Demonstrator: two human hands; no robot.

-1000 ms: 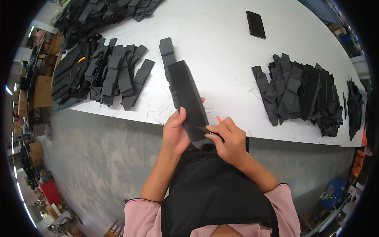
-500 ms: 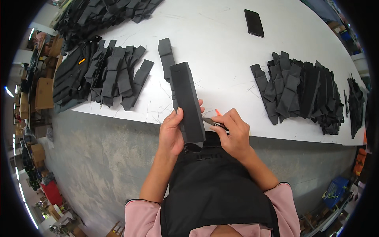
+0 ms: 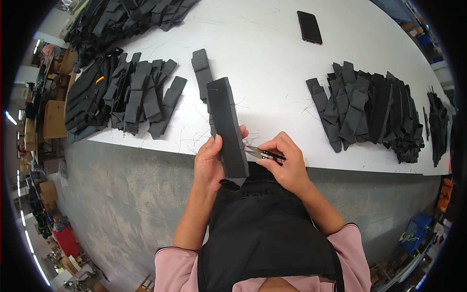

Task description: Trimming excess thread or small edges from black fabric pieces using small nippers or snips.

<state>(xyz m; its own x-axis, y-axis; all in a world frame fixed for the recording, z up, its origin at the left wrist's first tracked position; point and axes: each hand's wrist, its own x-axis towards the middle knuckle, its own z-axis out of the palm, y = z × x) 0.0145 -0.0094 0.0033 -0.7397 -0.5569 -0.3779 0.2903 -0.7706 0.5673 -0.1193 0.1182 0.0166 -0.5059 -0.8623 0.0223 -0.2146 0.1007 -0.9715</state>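
Note:
My left hand (image 3: 206, 163) is closed around a long dark grey fabric strip (image 3: 226, 126), folded into a sleeve with an open lower end. The strip stands tilted over the table's near edge, its far end leaning left. In my right hand (image 3: 289, 163) is a pair of black thread snips (image 3: 270, 155), pinched between thumb and fingers. Their blade tips reach the right edge of the strip, by the left fingertips; whether a thread lies between them is too small to tell. Another grey strip (image 3: 202, 68) lies just beyond, partly hidden behind the held one.
Stacked grey strips (image 3: 141, 92) and a black padded piece (image 3: 90, 100) with an orange tag lie at left. Behind them is a bigger heap (image 3: 121, 22). More strips (image 3: 357, 104) are piled at right. A black phone (image 3: 310, 27) rests on the white table (image 3: 262, 63), among loose threads.
The snips have turned a little, and more of their blades shows. A small orange piece beside my right hand is no longer visible. My left hand keeps its hold on the strip.

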